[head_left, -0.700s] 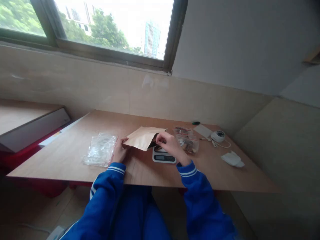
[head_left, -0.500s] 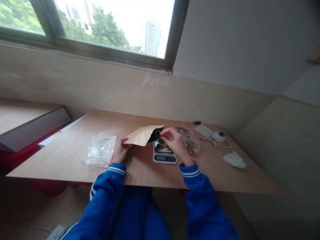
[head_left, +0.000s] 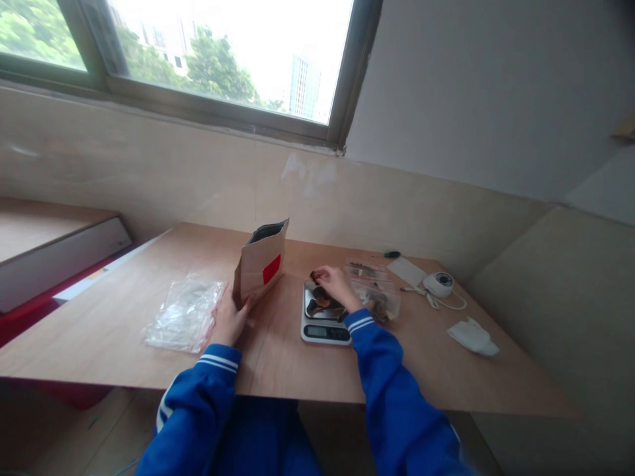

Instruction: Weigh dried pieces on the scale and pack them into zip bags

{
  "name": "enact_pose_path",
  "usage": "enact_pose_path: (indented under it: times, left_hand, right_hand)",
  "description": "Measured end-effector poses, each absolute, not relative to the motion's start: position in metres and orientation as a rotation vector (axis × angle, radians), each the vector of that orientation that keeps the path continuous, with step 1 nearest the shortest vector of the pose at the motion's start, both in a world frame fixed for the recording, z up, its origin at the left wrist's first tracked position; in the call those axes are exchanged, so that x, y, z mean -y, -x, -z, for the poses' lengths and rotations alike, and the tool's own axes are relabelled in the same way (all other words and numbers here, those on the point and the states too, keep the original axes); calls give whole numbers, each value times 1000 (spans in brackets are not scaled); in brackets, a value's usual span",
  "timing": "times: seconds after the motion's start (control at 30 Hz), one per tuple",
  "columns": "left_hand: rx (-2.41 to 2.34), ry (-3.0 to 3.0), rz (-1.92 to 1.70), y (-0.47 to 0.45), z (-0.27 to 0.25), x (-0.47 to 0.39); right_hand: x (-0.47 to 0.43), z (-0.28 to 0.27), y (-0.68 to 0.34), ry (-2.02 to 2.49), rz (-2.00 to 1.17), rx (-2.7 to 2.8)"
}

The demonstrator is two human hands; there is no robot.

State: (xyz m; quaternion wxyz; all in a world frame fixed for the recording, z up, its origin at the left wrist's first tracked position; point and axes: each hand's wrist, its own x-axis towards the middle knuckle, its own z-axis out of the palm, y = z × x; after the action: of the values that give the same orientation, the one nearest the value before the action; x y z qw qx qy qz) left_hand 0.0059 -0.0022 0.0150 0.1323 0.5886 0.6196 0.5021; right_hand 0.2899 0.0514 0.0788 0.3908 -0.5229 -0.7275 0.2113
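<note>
A brown kraft paper pouch [head_left: 254, 268] with a red label stands nearly upright, its dark-lined mouth open at the top. My left hand [head_left: 231, 318] grips its lower left corner. To the right, a white digital kitchen scale [head_left: 306, 330] carries several dark brown, dried-looking curled pieces [head_left: 320, 301]. Over the far edge of that pile my right hand [head_left: 340, 285] is closed, with a small dark brown piece [head_left: 313, 275] pinched between its fingertips. Whether that piece touches the pile is unclear. The display figures are too small to read.
Clear plastic bags [head_left: 186, 314] lie left of the pouch. Right of the scale are zip bags [head_left: 380, 294] with brown contents. Farther right are a white dome camera [head_left: 438, 283] with its cable, a white card [head_left: 405, 271], a green-handled tool [head_left: 391, 254] and a crumpled white tissue [head_left: 473, 336].
The pouch has gone from lying tilted toward the scale to nearly upright, farther left. My right hand has moved away from its mouth and down to the scale.
</note>
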Motion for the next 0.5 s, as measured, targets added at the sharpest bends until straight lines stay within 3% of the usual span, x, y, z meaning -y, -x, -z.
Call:
enact_pose_path:
  times: [0.5]
  left_hand:
    - [-1851, -1698, -1438, -6, -15, 3]
  right_hand:
    - [-30, -78, -315, 1259, -403, 1985]
